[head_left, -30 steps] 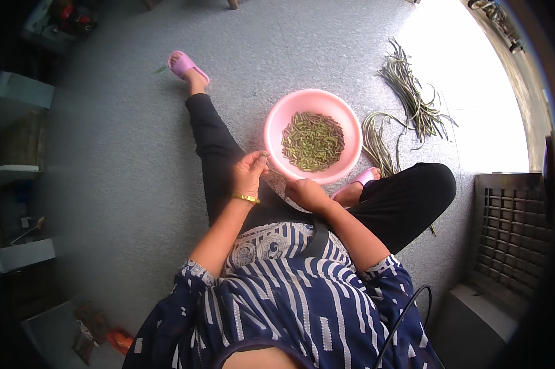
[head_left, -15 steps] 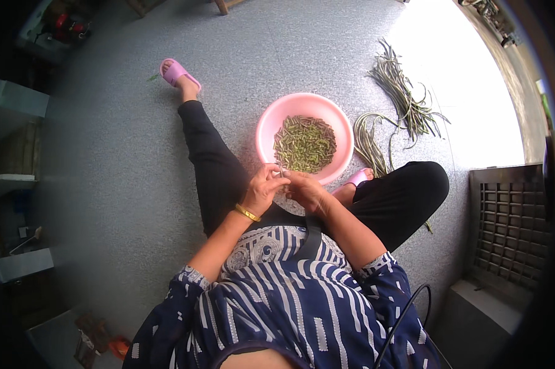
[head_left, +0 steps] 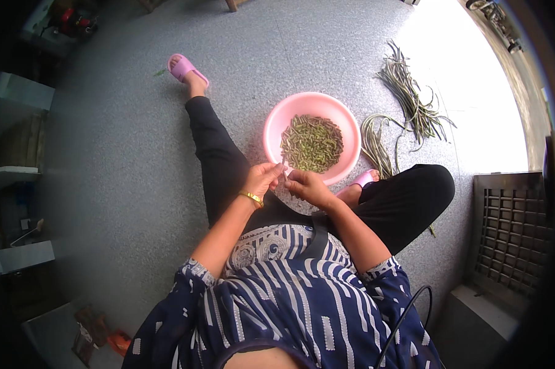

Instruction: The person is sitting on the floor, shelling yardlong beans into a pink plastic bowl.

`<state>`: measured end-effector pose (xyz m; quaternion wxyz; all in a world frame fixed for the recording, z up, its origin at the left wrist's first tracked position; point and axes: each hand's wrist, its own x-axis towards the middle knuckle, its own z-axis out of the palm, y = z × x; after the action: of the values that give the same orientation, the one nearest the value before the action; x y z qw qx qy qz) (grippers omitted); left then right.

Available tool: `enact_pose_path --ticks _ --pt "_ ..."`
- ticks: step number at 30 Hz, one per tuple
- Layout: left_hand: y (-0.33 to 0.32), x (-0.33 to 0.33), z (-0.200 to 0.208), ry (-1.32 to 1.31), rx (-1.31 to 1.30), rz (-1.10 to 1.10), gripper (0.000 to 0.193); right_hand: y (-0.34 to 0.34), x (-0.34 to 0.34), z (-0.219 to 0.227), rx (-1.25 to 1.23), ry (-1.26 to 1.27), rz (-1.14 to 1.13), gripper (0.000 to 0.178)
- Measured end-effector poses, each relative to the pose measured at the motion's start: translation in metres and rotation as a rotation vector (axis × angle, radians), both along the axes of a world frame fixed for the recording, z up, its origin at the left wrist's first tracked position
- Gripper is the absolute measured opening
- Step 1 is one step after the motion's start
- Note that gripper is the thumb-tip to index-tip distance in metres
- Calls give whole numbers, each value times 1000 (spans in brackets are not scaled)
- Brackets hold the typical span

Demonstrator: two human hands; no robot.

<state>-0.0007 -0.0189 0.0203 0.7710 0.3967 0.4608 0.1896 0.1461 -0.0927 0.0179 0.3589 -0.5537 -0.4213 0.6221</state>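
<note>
1. Bean pod (head_left: 285,171), a thin green one, sits pinched between both hands just in front of the near rim of the pink basin (head_left: 276,123), above the person's lap; only a short bit of it shows between the fingertips

2. Left hand (head_left: 263,179) is closed on one end of the pod with thumb and fingers; a gold bracelet (head_left: 251,197) sits on that wrist

3. Right hand (head_left: 307,186) is closed on the other end, its fingertips almost touching those of the left

4. Cut bean pieces (head_left: 312,142) fill the middle of the basin, which rests on the grey floor (head_left: 118,154) between the person's legs

5. Uncut long beans (head_left: 409,98) lie in loose bundles on the floor beyond the basin's right side, toward the sunlit far right corner of the floor

6. Judging by its look, the pod is light, slim and bendy but should snap crisply; a grip close on either side of the break point, as here, likely gives the cleanest break, while holding far apart would probably only bend it

7. Pink slippers (head_left: 183,66) are on the person's feet, one far out on the left
</note>
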Motion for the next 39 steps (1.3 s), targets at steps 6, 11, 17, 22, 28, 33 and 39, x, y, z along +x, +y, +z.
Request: enact_pose_path --ticks 6,11,17,22,28,33,39 --pt "0 -1 -6 -38 -81 120 14 1 2 -6 -130 178 -39 28" --pt "2 -2 -14 -36 -17 254 12 1 4 -3 -262 317 -32 33" --pt "-1 2 -15 -25 31 277 12 2 0 4 -223 353 20 31" --pt "-2 0 -18 -39 -69 281 9 0 -7 -7 216 -188 61 19" --pt "-2 1 -18 -134 -470 368 9 -1 -7 20 619 -546 194 11" --pt "9 -6 -39 -233 -550 469 10 -10 -22 29 670 -341 238 14" --pt "5 0 -25 -297 -346 363 10 -4 -8 11 -34 344 -259 29"
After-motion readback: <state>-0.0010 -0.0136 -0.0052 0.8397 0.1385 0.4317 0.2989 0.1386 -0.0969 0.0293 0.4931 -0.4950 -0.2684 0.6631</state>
